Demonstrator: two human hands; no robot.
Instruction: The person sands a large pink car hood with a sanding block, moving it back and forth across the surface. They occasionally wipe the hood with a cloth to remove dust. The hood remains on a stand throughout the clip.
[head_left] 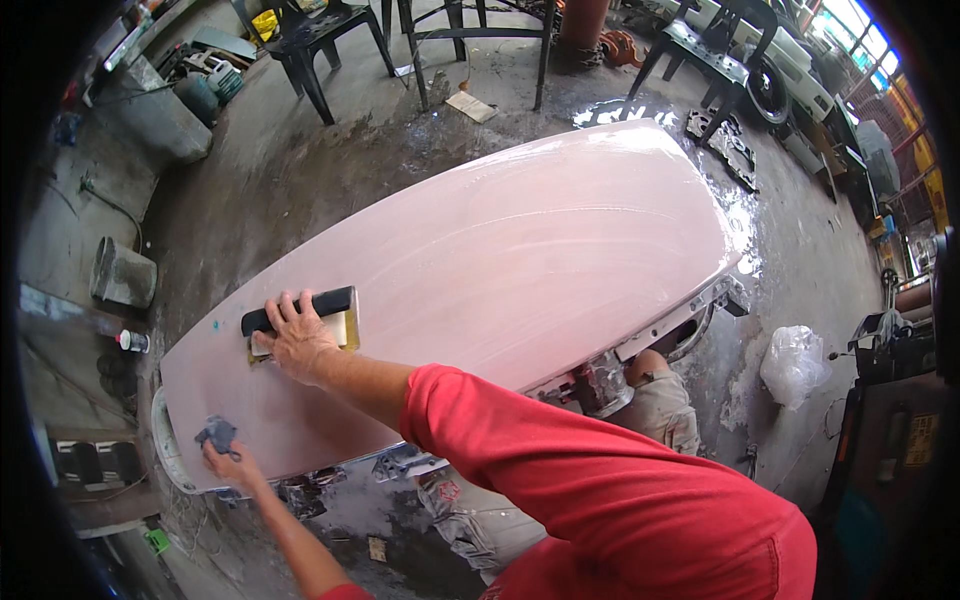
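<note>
A long, pale pink panel (480,270) lies before me, its surface wet and shiny toward the far right. My right hand (303,340) presses on it toward the left, fingers closed over a sanding block (338,300) with a black handle. Below the handle the block has a pale middle and yellowish-brown edges. Near the panel's left end, my left hand (230,465) grips a bunched dark grey rag (217,432) against the surface. My right forearm and red sleeve cover part of the panel's near edge.
Dark plastic chairs (315,45) stand beyond the panel. A grey bucket (125,272) and a small bottle (133,341) are at the left. Metal brackets (675,320) jut from the panel's near edge by my knee. A clear plastic bag (795,367) lies at the right.
</note>
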